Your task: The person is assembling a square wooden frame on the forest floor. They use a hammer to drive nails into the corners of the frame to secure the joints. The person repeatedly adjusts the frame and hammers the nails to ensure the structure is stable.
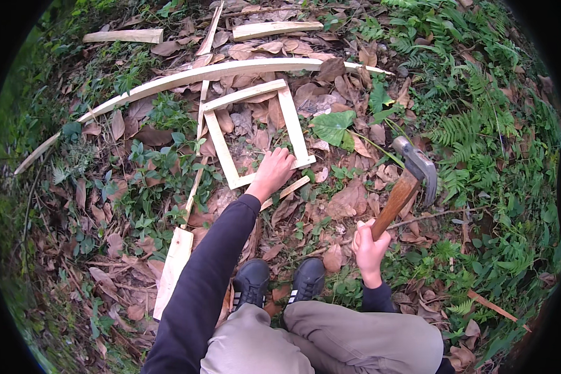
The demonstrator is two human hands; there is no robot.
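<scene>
The person's right hand [370,248] is clamped around the handle of a hammer [395,196], its head toward the far right. The left hand [275,171] is at the near side of a wooden frame [222,148] lying on the leafy ground [349,202]; I can't tell whether its fingers grip. A curved wooden strip [249,67] lies beyond.

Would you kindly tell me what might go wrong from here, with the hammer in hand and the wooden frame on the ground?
The left hand is at the near side of the wooden frame, so a stray swing of the hammer in the right hand could strike it. The frame also lies among loose fallen leaves, so it might shift or rock if hit.
</scene>
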